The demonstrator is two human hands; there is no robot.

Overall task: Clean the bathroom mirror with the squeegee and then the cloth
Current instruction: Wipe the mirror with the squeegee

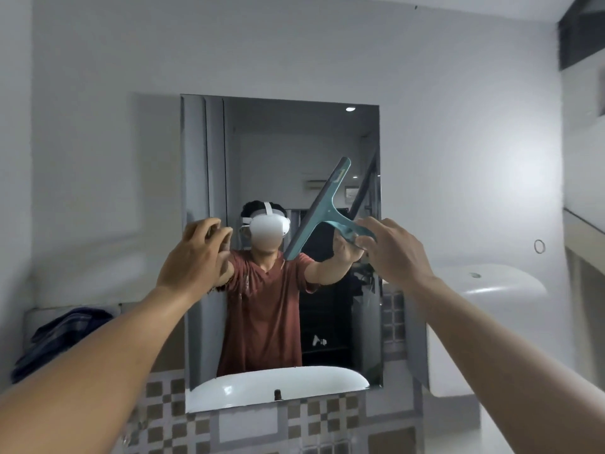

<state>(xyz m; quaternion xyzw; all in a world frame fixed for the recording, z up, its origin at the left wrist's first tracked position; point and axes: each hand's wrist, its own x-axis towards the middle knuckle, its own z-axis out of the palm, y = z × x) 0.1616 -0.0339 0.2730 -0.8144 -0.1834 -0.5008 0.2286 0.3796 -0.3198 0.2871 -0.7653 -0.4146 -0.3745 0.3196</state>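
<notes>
Teal squeegee [322,209]: handle gripped in R hand [391,249], blade tilted against mirror [262,152]. L hand [193,253]: raised at mirror's left edge, fingers curled, holding nothing. Dark cloth [62,335]: on ledge, lower left.

Right hand [391,249] grips teal squeegee [322,209], blade tilted against mirror [262,152]; left hand [193,253] raised at mirror's left edge.

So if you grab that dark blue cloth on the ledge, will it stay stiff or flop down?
The cloth would probably flop: it already lies crumpled and droops over the ledge. It likely feels light, being thin folds. It shouldn't roll or break, unlike the rigid squeegee in the right hand.
</notes>
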